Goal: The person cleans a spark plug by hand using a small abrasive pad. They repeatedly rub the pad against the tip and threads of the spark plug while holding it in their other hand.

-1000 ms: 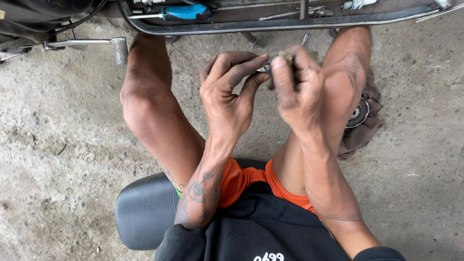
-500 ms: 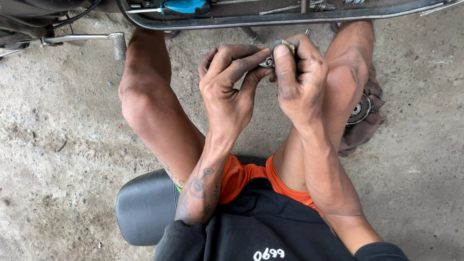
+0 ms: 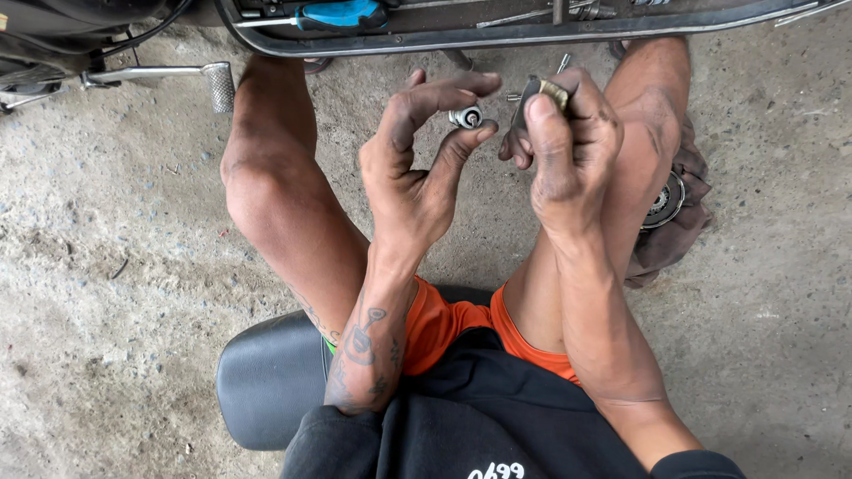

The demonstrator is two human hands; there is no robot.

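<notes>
Head view: the left hand [image 3: 417,168] pinches a small silver metal part [image 3: 466,116] between thumb and fingertips. Just beside it, the right hand [image 3: 568,146] grips a small dark piece [image 3: 541,91]. Both hover above the concrete floor [image 3: 115,293], near a tray [image 3: 497,34] holding a blue-handled screwdriver [image 3: 342,14].

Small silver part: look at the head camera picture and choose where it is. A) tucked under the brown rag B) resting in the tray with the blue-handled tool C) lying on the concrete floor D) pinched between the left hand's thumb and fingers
D: the small silver part sits pinched at the tips of the left hand, held up above the concrete floor.
</notes>
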